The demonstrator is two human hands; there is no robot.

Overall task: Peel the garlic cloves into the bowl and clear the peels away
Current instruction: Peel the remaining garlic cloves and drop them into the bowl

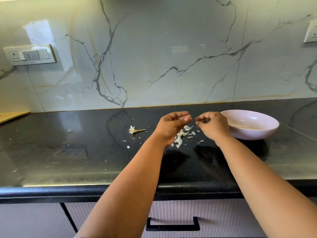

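My left hand [173, 125] hovers over the black counter, cupped, with the palm turned up and to the right. What lies in the palm is hidden. My right hand [211, 125] is just to its right, fingers curled, fingertips pinched on what looks like a tiny bit of garlic peel beside the left fingertips. A heap of white garlic peels [181, 137] lies on the counter below and between the hands. A pale pink bowl [267, 133] stands right of the right hand; its contents are hard to make out. A bare garlic stem with root base [135, 130] lies to the left.
Small peel flakes [127, 146] are scattered on the black counter [68, 160] left of the heap. A marble backsplash rises behind, with a switch panel [30, 55] at the left. A wooden board corner [12, 115] shows far left. A drawer handle [172, 225] sits below the counter edge.
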